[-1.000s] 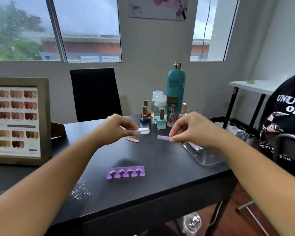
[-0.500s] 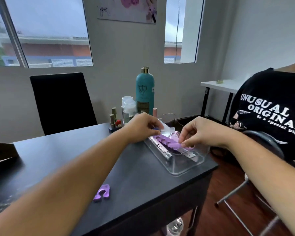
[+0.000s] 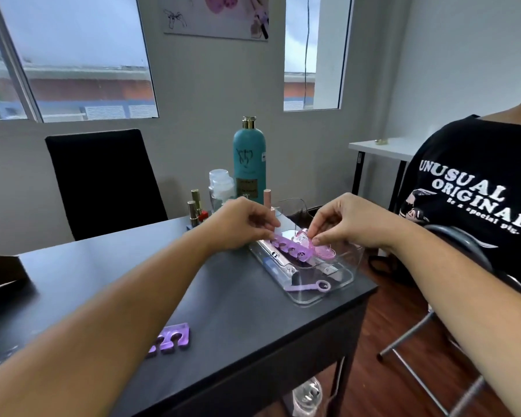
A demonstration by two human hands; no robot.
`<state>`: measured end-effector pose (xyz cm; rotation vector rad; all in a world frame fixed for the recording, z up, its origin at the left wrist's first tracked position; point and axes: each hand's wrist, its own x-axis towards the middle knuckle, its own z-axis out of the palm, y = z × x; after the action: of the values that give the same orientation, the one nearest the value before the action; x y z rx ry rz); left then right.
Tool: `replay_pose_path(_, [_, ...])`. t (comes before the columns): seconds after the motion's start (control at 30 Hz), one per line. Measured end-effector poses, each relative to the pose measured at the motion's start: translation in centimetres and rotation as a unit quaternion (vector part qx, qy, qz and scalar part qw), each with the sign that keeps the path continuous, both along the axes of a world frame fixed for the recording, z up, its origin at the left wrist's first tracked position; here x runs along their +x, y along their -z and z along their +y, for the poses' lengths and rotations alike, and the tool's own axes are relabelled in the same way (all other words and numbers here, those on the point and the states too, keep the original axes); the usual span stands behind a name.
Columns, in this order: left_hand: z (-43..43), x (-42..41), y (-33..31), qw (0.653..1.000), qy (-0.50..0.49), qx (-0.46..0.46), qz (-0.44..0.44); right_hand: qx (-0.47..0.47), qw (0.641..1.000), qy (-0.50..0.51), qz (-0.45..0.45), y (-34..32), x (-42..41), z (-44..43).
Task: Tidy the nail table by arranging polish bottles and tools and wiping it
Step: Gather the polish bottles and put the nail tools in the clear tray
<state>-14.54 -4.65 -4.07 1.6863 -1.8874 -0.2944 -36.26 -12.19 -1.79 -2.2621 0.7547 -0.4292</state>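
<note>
A purple toe separator [image 3: 171, 339] is left lying on the black table [image 3: 238, 311] near its front edge, well apart from both hands and nearer the left arm, long axis running left to right. Farther back, the left hand [image 3: 241, 222] and right hand [image 3: 348, 219] are pinched on small tools over the clear tray [image 3: 337, 291], where another toe separator [image 3: 286, 249] lies. Polish bottles [image 3: 196, 207] are grouped behind.

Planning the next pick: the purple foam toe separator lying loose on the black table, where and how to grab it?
Pinch the purple foam toe separator across its solid spine, the edge toward the table's front, from above. It lies flat with its slotted prongs pointing away; the left forearm covers one end, so take the exposed right end.
</note>
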Motion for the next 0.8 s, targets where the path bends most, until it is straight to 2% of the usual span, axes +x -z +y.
replay_pose_path(0.17, [3.5, 2.4, -1.6, 0.998, -0.053, -0.033, -0.003, -0.031, 0.998, -0.021, -0.055, -1.0, 1.8, 1.9])
replay_pose_path(0.3, [7.8, 5.2, -1.6, 0.994, -0.109, -0.025, 0.003, -0.045, 0.994, -0.058, -0.080, -0.9, 4.9, 4.3])
replay_pose_path(0.57, [16.1, 8.6, 2.6, 0.985, -0.167, 0.046, 0.024, -0.064, 0.993, -0.095, -0.039, 3.7, 13.2, 7.2])
replay_pose_path(0.8, [18.9, 8.6, 5.5, 0.981, -0.162, 0.107, 0.004, -0.081, 0.996, -0.036, -0.020, 8.1, 18.4, 7.1])
